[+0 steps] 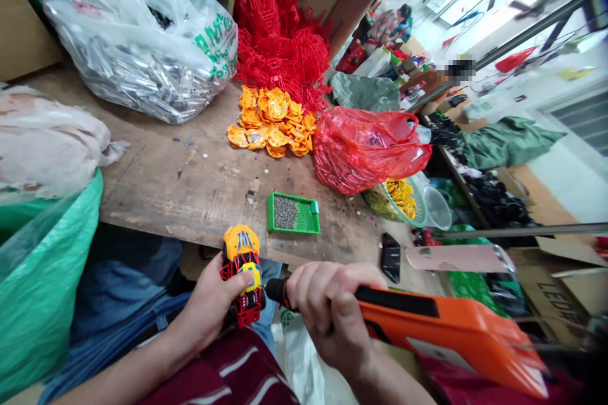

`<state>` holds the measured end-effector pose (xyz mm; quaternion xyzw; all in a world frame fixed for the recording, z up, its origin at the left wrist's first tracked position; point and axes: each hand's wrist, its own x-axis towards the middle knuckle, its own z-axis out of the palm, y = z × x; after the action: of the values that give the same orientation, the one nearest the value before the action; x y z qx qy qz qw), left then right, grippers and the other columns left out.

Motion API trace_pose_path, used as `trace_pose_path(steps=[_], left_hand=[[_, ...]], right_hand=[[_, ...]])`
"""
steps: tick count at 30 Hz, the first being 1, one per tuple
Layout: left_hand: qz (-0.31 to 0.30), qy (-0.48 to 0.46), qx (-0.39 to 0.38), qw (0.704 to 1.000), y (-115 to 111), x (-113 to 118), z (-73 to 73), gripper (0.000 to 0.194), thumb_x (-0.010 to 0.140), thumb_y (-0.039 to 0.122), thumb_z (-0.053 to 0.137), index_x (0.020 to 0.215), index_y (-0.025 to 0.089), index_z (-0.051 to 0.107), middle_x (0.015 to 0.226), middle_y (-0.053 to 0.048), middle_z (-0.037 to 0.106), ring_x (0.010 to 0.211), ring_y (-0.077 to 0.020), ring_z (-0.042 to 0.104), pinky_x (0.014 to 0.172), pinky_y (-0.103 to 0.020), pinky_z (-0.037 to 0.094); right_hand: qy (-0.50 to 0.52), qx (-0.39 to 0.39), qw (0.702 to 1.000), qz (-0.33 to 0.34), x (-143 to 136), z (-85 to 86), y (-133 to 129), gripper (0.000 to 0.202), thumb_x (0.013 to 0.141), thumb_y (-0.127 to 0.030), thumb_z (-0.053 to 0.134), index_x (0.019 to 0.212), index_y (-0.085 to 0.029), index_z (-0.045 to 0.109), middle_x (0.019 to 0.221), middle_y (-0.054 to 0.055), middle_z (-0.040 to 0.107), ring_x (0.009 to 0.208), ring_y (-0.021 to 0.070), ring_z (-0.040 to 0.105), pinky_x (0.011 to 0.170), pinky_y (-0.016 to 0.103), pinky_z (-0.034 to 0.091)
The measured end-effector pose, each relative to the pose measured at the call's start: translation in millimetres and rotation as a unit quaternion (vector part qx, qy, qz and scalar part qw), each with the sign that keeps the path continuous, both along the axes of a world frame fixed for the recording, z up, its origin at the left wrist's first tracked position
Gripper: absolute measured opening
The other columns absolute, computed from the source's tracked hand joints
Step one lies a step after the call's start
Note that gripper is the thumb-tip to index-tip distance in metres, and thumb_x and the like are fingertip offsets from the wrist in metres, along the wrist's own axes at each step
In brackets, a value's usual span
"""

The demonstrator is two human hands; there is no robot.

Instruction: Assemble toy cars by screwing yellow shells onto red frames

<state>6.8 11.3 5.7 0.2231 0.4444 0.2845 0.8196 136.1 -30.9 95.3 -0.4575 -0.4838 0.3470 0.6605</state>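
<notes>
In the head view, my left hand grips a toy car with an orange hood, a red lattice frame and a yellow top piece, its thumb pressed on the yellow part. My right hand is wrapped round an orange and black electric screwdriver. The tool's tip points left, right at the side of the car; whether it sits in a screw I cannot tell. Just beyond, on the table, lies a small green tray holding many tiny metal screws.
Orange car shells lie in a heap before a box of red lattice frames. A clear bag of silvery parts stands left. To the right are a red bag, a basket of yellow pieces and a phone.
</notes>
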Motion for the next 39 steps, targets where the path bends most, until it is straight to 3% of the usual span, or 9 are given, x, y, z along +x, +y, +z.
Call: trace_pose_path(steps=[11,16,21,24,28,34,39], left_hand=[[0.002,-0.019,0.002,1.0,2.2,-2.1,-0.8,0.036,0.068,0.024,0.077,0.098,0.014,0.06,0.078,-0.001,0.068,0.068,-0.0151,0.06,0.063,-0.026,0.051],[-0.009,-0.01,-0.022,1.0,2.6,-0.6,7.4,0.034,0.067,0.023,0.077,0.095,0.014,0.061,0.076,-0.001,0.068,0.065,-0.0152,0.061,0.063,-0.027,0.052],[-0.023,-0.005,-0.033,0.999,2.4,-1.9,9.0,0.037,0.068,0.027,0.078,0.099,0.014,0.061,0.077,-0.002,0.068,0.064,-0.0172,0.064,0.062,-0.031,0.054],[-0.032,0.004,-0.048,0.998,1.7,-3.3,5.3,0.037,0.069,0.03,0.077,0.098,0.015,0.061,0.073,-0.002,0.069,0.061,-0.0187,0.063,0.058,-0.032,0.054],[-0.021,0.013,-0.053,0.998,1.4,-2.0,4.7,0.039,0.065,0.032,0.079,0.097,0.014,0.063,0.072,-0.003,0.071,0.062,-0.019,0.065,0.057,-0.03,0.054],[0.01,0.039,-0.071,0.997,4.1,2.3,16.1,0.043,0.059,0.032,0.082,0.095,0.013,0.067,0.07,-0.005,0.074,0.061,-0.0199,0.066,0.057,-0.028,0.053],[0.001,0.057,-0.072,0.996,4.2,3.0,14.2,0.042,0.059,0.033,0.082,0.094,0.014,0.068,0.072,-0.007,0.076,0.062,-0.0212,0.067,0.056,-0.028,0.054]], right_hand=[[0.067,0.025,0.997,0.016,-6.5,-5.1,11.5,0.013,0.097,-0.024,0.048,0.084,-0.024,0.048,0.049,-0.012,0.037,0.039,0.0077,0.035,0.049,0.023,0.042],[0.061,0.017,0.998,0.013,-2.6,6.9,13.8,0.015,0.096,-0.029,0.051,0.083,-0.025,0.048,0.048,-0.012,0.034,0.038,0.0076,0.034,0.048,0.022,0.042],[0.022,0.067,0.995,-0.069,25.2,17.7,29.1,0.01,0.094,-0.028,0.056,0.087,-0.024,0.05,0.048,-0.012,0.039,0.037,0.0072,0.036,0.048,0.023,0.043],[0.021,0.05,0.987,-0.15,54.9,12.5,49.6,0.016,0.09,-0.029,0.061,0.084,-0.024,0.047,0.047,-0.013,0.038,0.037,0.0064,0.035,0.048,0.022,0.042],[0.042,0.03,0.976,-0.212,91.0,-0.7,80.4,0.025,0.083,-0.032,0.07,0.081,-0.022,0.047,0.046,-0.013,0.037,0.038,0.0054,0.034,0.045,0.021,0.038],[0.02,0.055,0.968,-0.246,117.2,-22.5,105.1,0.027,0.08,-0.037,0.071,0.084,-0.02,0.05,0.045,-0.013,0.041,0.035,0.0049,0.036,0.041,0.022,0.038],[0.013,0.051,0.965,-0.258,124.7,-31.2,108.6,0.03,0.076,-0.037,0.074,0.085,-0.02,0.051,0.045,-0.013,0.042,0.035,0.0051,0.037,0.041,0.022,0.04]])
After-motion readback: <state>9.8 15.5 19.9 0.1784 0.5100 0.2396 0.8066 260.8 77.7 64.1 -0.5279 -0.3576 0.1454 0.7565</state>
